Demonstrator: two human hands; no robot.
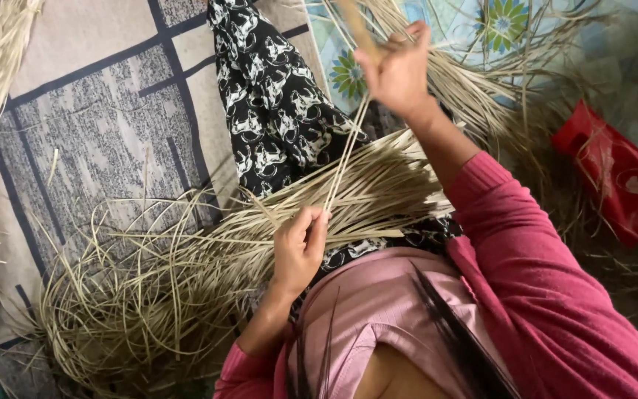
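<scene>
Left hand (300, 247) pinches the strip's (345, 162) lower end over the straw bundle (378, 196). Right hand (396, 70) grips its top. No containers visible.

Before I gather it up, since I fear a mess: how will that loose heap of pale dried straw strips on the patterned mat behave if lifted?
The heap of pale dried straw strips probably feels light and floppy: strands curl and splay loosely. It likely sheds, since stray pieces already lie scattered on the patterned mat.

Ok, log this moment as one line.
left hand: pinches strip low | right hand: holds strip high | straw pile: on lap, floor
</scene>
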